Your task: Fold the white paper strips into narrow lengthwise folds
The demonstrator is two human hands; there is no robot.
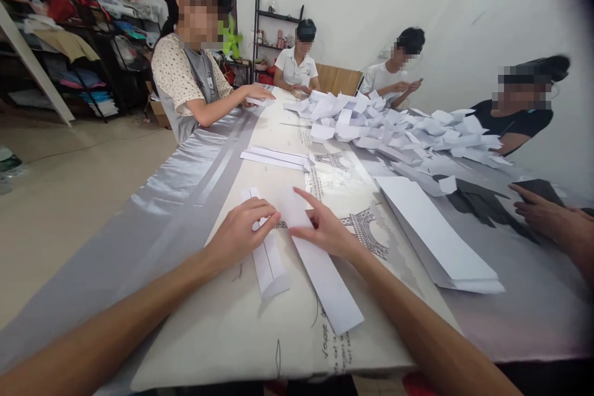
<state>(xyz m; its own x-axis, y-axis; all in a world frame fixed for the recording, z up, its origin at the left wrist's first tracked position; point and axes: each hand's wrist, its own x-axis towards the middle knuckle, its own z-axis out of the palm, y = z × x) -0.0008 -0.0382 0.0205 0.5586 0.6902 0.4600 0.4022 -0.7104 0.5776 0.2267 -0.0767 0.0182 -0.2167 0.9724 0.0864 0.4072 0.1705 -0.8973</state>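
Pressing on two white paper pieces near the front of the table (185,198). The left hand (241,232) has its grip pinched, thumb and curled fingers closed on the upper part of a narrow folded strip (270,269) that lies flat and points away from the person. The right hand (327,230) has its grip spread, fingers flat and index finger stretched out, resting on the top of a long paper strip (331,288) just beside the narrow one. Both strips lie on a cloth printed with towers (366,232). A stack of white sheets (436,238) lies near on the right. A heap of folded papers (403,130) lies farther back. A co-worker's hand (547,216) rests at the right edge.
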